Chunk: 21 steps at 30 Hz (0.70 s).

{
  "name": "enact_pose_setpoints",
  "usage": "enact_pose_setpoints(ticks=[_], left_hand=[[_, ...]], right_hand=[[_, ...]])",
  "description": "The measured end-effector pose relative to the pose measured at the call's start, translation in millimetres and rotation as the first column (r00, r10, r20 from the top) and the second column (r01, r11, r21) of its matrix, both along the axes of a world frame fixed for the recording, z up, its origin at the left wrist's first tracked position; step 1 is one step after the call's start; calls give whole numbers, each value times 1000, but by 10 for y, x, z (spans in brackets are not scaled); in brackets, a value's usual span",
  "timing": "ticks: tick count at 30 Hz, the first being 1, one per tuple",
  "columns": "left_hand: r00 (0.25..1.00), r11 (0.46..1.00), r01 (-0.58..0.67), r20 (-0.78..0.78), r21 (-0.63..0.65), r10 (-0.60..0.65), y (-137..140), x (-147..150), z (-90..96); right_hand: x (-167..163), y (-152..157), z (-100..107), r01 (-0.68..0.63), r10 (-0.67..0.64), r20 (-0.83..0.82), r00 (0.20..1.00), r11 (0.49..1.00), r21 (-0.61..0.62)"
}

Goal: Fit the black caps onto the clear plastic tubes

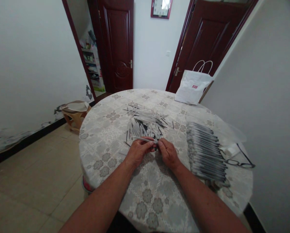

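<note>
Pinched between the fingertips of both hands, a slim grey pen point(145, 139) lies nearly level above a round table point(106, 139) covered in a pale flowered cloth. The left hand point(138, 151) closes thumb and fingers on the pen's near end, with most of the barrel running out to the left and slightly away from the person; the right hand point(167, 152) closes its fingertips on the same spot from the other side, so the two grips meet at that end, though whether a cap or tip is pinched there is too small to tell. The pen's long axis therefore runs roughly crosswise to the forearms, and its free length lies on the left hand's side. Just beyond the hands, towards the middle of the table, sits a loose heap of pens point(145, 124), lying at all angles and almost touching the held one. Towards the table's right edge, well apart from the heap and nearer the right hand, a neat row of pens point(205, 152) lies side by side, each running crosswise. A pair of glasses point(240, 161) rests by the right edge just beyond that row, and a white paper bag point(193, 85) stands at the far edge. Behind are two dark red doors, a wall clock point(161, 8) and a low stool point(75, 113) on the tiled floor.
</note>
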<state>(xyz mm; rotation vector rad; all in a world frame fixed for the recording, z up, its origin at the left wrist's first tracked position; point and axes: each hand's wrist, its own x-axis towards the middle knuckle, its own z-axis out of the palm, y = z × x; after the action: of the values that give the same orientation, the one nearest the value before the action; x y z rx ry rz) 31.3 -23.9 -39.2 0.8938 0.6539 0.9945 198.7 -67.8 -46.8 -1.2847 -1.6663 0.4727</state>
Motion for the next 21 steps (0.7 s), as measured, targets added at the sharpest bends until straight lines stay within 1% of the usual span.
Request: enact_pose_setpoints(ticks=[5, 11, 15, 21], left_hand=[[1000, 1000, 0, 11, 13, 0, 8, -5, -17], [1000, 1000, 7, -1, -11, -7, -2, -11, 8], [1000, 1000, -14, -4, -16, 14, -12, -4, 30], [1000, 1000, -23, -12, -19, 23, -20, -6, 21]], right_hand=[[2, -12, -1, 12, -12, -12, 1000, 1000, 22], [-20, 3, -20, 14, -13, 12, 1000, 999, -37], [-40, -22, 13, 12, -12, -2, 1000, 1000, -27], [-59, -28, 26, 18, -17, 48, 999, 999, -32]])
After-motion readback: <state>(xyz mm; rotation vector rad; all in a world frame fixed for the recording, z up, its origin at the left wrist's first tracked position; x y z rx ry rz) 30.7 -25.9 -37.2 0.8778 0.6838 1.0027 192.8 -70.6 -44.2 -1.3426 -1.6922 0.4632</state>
